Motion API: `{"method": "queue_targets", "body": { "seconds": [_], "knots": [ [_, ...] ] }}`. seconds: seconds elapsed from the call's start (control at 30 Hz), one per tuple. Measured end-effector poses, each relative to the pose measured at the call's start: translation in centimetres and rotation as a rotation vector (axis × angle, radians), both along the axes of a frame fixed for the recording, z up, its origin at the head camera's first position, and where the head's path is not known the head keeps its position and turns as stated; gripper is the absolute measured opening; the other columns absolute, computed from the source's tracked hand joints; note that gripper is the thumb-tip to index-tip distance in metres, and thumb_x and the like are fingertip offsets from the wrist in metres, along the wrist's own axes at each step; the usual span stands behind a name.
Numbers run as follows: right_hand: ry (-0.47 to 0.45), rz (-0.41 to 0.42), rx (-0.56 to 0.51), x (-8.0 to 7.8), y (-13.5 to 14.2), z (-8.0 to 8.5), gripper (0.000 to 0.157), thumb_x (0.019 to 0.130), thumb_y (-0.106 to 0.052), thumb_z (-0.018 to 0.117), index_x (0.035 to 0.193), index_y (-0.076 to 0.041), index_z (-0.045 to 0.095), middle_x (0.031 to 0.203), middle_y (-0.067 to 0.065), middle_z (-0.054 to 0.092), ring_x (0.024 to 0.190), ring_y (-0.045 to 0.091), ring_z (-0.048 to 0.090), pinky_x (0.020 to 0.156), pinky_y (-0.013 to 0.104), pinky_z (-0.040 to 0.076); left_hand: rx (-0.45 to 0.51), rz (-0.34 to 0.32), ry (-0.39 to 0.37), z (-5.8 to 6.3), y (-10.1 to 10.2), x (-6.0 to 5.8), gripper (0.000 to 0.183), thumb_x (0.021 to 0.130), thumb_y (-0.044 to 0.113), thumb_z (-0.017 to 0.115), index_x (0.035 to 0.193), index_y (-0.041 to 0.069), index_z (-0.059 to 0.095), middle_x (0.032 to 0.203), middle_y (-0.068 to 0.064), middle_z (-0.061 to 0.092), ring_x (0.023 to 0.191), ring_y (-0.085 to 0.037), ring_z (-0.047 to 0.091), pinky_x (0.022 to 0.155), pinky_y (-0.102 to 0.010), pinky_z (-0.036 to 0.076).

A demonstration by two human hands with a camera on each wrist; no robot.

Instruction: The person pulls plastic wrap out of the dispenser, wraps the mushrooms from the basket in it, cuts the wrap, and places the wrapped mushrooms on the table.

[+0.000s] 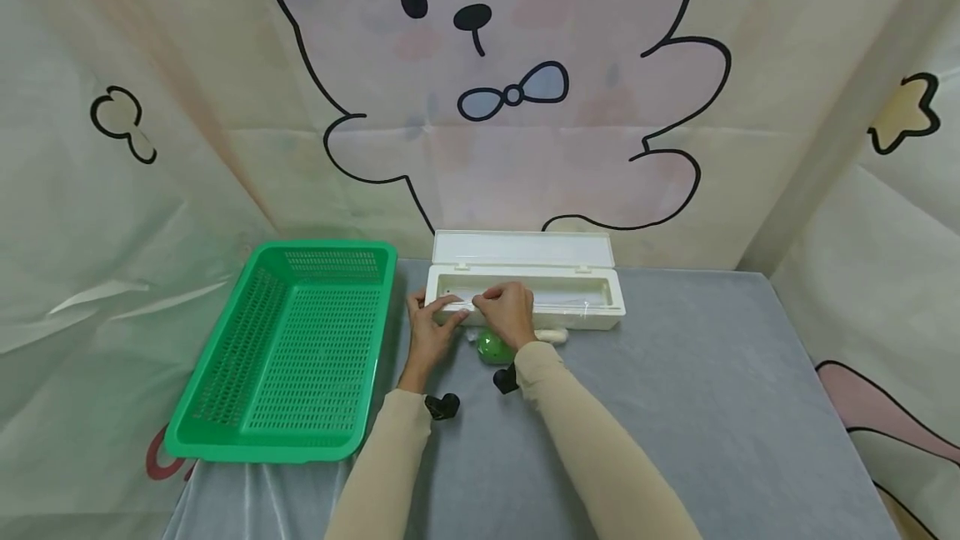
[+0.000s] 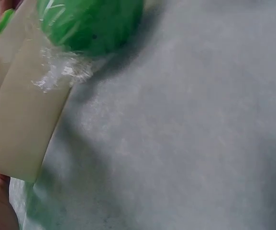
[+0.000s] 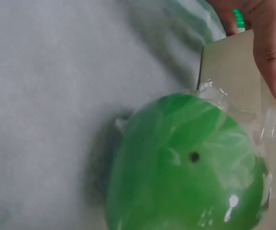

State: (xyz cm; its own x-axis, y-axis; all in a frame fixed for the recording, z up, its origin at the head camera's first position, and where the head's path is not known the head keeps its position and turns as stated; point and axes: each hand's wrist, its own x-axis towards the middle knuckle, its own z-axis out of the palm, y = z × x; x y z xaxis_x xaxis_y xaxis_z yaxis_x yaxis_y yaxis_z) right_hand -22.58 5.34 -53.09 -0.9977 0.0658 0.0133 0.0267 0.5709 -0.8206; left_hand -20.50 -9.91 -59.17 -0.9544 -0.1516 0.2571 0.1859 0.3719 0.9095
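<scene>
A long white cling film box [image 1: 600,319] lies with its lid [image 1: 525,248] raised at the back. My left hand [image 1: 429,342] holds the box's left end, its thumb over the front top edge. Over the front edge, left of the middle, my right hand [image 1: 512,312] pinches clear cling film [image 3: 271,124] with bent fingers; the fingertips are partly hidden. Against the box front sits a round green thing [image 3: 185,167] wrapped in clear film, with a small dark spot on it. A cream rounded piece [image 1: 552,336] shows to its right, partly behind my right wrist.
To the left stands a green perforated plastic basket [image 1: 281,448], with nothing seen inside. A grey cloth [image 1: 720,407] covers the table. Printed curtains [image 1: 585,173] hang close behind the box and on both sides.
</scene>
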Motion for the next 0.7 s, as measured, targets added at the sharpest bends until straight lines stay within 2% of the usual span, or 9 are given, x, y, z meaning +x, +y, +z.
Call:
{"method": "queue_targets", "body": {
  "seconds": [0.1, 0.2, 0.3, 0.47, 0.7],
  "knots": [
    [-0.009, 0.055, -0.044, 0.0, 0.7, -0.2, 0.014, 0.085, -0.016, 0.077, 0.091, -0.003, 0.08, 0.086, 0.007, 0.074, 0.088, 0.027, 0.066, 0.08, 0.042, 0.053, 0.004, 0.014, -0.004, 0.0, -0.2, 0.1, 0.026, 0.081, 0.014, 0.086, 0.103, 0.001, 0.078, 0.131, -0.025, 0.038, 0.125, -0.04, 0.037, 0.106, -0.054, 0.033],
    [0.026, 0.143, -0.055, 0.0, 1.5, -0.5, 0.02, 0.088, -0.015, 0.079, 0.098, 0.001, 0.078, 0.094, 0.01, 0.075, 0.094, 0.029, 0.068, 0.084, 0.043, 0.054, 0.019, 0.023, -0.015, 0.0, -0.3, 0.2, 0.026, 0.081, 0.012, 0.086, 0.102, 0.0, 0.078, 0.132, -0.024, 0.038, 0.126, -0.039, 0.036, 0.105, -0.054, 0.033],
    [0.108, 0.195, -0.023, 0.2, 2.1, -0.9, 0.023, 0.089, -0.016, 0.081, 0.101, 0.003, 0.078, 0.098, 0.012, 0.076, 0.099, 0.031, 0.069, 0.09, 0.046, 0.052, 0.02, 0.015, -0.006, 0.0, -0.4, 0.1, 0.025, 0.081, 0.012, 0.086, 0.102, 0.0, 0.078, 0.131, -0.025, 0.038, 0.125, -0.04, 0.037, 0.104, -0.055, 0.033],
    [0.259, 0.225, 0.081, 0.5, 2.8, -1.5, 0.018, 0.089, -0.015, 0.081, 0.097, 0.0, 0.08, 0.096, 0.012, 0.076, 0.099, 0.032, 0.068, 0.098, 0.052, 0.045, 0.027, -0.016, 0.026, -0.1, -0.1, -0.1, 0.026, 0.081, 0.012, 0.086, 0.103, 0.0, 0.077, 0.129, -0.027, 0.038, 0.124, -0.042, 0.037, 0.103, -0.054, 0.033],
    [0.442, 0.276, 0.198, 0.4, 4.1, -2.2, 0.013, 0.085, -0.012, 0.082, 0.09, -0.001, 0.08, 0.093, 0.011, 0.074, 0.095, 0.032, 0.064, 0.09, 0.049, 0.048, 0.038, -0.017, 0.043, -0.2, 0.0, -0.2, 0.024, 0.081, 0.011, 0.086, 0.102, 0.0, 0.078, 0.129, -0.027, 0.038, 0.124, -0.042, 0.036, 0.103, -0.054, 0.032]
  ]
}}
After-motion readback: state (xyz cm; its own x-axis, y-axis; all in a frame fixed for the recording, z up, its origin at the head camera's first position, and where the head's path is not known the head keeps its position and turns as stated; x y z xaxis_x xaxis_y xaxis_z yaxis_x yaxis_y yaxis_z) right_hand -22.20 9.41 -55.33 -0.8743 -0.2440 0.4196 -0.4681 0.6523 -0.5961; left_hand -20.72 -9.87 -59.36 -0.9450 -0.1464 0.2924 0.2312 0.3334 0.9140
